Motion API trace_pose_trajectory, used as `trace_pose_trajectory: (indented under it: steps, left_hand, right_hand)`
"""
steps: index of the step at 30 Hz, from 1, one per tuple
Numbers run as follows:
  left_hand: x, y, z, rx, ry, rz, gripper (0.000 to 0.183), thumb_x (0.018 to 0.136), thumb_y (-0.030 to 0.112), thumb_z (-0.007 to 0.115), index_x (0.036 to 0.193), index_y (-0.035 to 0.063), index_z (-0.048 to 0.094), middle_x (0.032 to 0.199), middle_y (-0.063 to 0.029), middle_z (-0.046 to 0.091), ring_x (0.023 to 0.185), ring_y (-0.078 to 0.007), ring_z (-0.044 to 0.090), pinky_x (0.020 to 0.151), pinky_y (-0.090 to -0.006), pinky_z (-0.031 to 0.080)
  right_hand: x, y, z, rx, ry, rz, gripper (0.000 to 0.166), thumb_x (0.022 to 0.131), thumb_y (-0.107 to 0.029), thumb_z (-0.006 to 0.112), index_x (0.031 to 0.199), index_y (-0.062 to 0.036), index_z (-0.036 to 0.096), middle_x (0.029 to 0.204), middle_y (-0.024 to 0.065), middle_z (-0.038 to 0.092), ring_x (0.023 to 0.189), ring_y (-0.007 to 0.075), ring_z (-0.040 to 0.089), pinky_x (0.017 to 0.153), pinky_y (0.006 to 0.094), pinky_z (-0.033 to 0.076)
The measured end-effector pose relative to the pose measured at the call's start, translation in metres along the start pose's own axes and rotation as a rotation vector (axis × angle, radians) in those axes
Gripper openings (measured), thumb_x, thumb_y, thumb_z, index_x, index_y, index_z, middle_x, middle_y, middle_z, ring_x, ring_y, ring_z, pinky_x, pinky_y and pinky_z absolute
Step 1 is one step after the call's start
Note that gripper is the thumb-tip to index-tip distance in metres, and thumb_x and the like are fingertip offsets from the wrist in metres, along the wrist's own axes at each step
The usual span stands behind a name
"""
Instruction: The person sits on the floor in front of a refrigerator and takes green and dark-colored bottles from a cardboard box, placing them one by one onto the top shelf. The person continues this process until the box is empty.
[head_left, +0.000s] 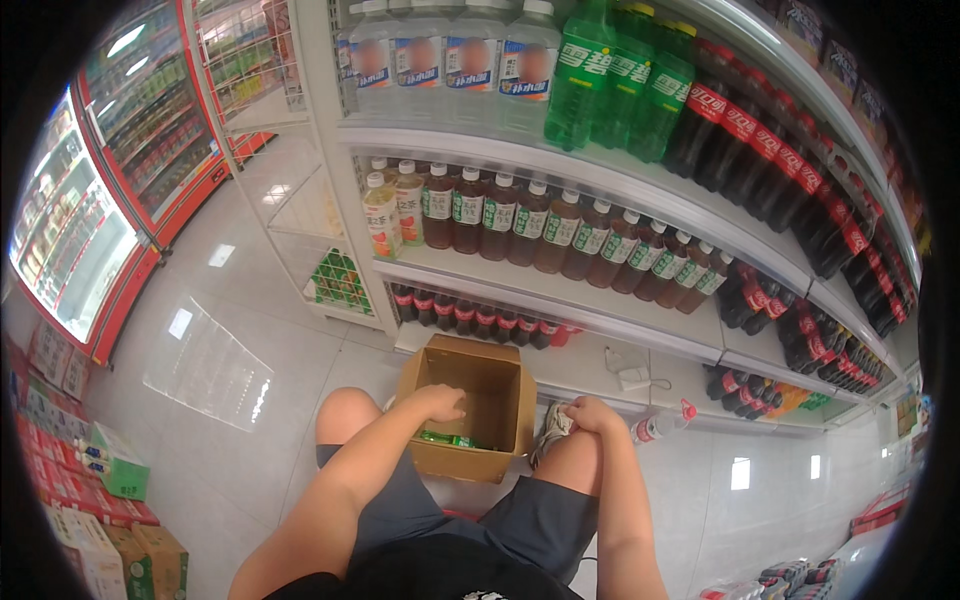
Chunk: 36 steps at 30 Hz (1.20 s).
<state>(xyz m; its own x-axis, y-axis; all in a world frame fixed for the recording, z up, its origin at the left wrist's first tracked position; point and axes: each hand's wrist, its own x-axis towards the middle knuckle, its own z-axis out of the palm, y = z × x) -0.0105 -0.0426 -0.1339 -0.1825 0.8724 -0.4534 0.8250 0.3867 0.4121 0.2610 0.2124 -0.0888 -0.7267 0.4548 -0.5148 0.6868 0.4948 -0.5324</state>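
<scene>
An open cardboard box (516, 390) stands on the floor between the person's knees, in front of the bottom shelf. Over its left side reaches my left hand (444, 403), fingers loosely curled; whether it grips anything does not show. Green bottles (448, 439) lie inside the box at its near wall. My right hand (589, 415) rests on the right knee, with no object seen in it. To the right of that knee, a clear plastic bottle with a red cap (660, 424) is on the floor, tilted in view.
Shelves (480, 142) across the front hold rows of tea, cola, green soda and water bottles. A white adapter with a cable (634, 377) lies on the bottom shelf. Red-framed fridges (124, 255) stand at left, above stacked cartons (124, 461). A wire rack (281, 217) adjoins the shelf.
</scene>
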Motion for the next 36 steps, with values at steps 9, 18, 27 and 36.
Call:
trace_pose_trajectory:
  steps: [9, 18, 27, 36]
  left_hand:
    - [0.008, 0.001, 0.004, 0.085, -0.142, 0.004, 0.057, 0.088, 0.041, 0.063, 0.134, 0.0085, 0.058, 0.123, -0.0179, 0.066, 0.115, -0.0358, 0.062, 0.098, -0.0456, 0.049]
    - [0.086, -0.032, 0.068, 0.182, -0.328, -0.003, 0.05, 0.084, 0.032, 0.063, 0.127, 0.0067, 0.062, 0.124, -0.02, 0.065, 0.114, -0.0373, 0.062, 0.091, -0.0487, 0.052]
    - [0.128, -0.038, 0.142, 0.259, -0.477, -0.026, 0.052, 0.078, 0.022, 0.075, 0.125, 0.0076, 0.062, 0.134, -0.0156, 0.059, 0.119, -0.0343, 0.06, 0.095, -0.046, 0.053]
    - [0.156, -0.053, 0.208, 0.416, -0.484, 0.072, 0.05, 0.087, 0.015, 0.061, 0.135, 0.0077, 0.051, 0.14, -0.0205, 0.051, 0.127, -0.0378, 0.053, 0.103, -0.0519, 0.045]
  right_hand:
    - [0.002, 0.015, -0.006, -0.026, 0.031, -0.015, 0.044, 0.09, -0.039, 0.057, 0.101, 0.0007, 0.071, 0.086, 0.0188, 0.073, 0.086, 0.0317, 0.07, 0.083, 0.042, 0.051]
    - [0.004, 0.012, 0.0, 0.042, -0.041, 0.066, 0.033, 0.091, -0.028, 0.057, 0.105, 0.0002, 0.067, 0.078, 0.0152, 0.073, 0.069, 0.0237, 0.071, 0.069, 0.0372, 0.054]
    - [-0.023, -0.006, -0.019, 0.118, -0.047, 0.14, 0.033, 0.091, -0.029, 0.056, 0.102, -0.0012, 0.068, 0.079, 0.0178, 0.072, 0.073, 0.0332, 0.07, 0.076, 0.0423, 0.053]
    - [-0.021, 0.006, -0.029, 0.132, -0.056, 0.212, 0.03, 0.091, -0.029, 0.054, 0.103, -0.0048, 0.064, 0.088, 0.0196, 0.071, 0.087, 0.0405, 0.065, 0.08, 0.0483, 0.051]
